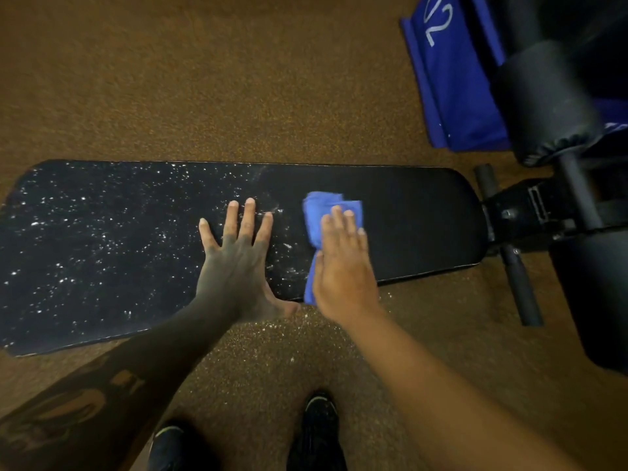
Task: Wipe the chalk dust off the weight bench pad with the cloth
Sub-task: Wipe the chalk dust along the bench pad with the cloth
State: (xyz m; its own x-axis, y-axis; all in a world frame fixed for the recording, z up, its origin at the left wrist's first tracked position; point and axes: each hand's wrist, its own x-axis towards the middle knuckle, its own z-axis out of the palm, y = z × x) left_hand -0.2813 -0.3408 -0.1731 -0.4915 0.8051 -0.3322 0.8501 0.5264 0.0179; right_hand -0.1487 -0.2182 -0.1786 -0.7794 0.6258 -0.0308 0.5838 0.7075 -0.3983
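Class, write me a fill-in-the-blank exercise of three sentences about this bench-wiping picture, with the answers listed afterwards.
1. The right hand presses a ____ cloth onto the bench pad.
2. The left hand lies flat with its fingers ____.
3. Most of the chalk dust remaining lies on the pad's ____ part in the picture.

Missing words: blue; spread; left

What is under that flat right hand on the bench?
A crumpled blue cloth lies under the right hand, pressed on the long black bench pad. The cloth pokes out beyond the fingertips and the palm; its middle and the pad beneath are hidden.
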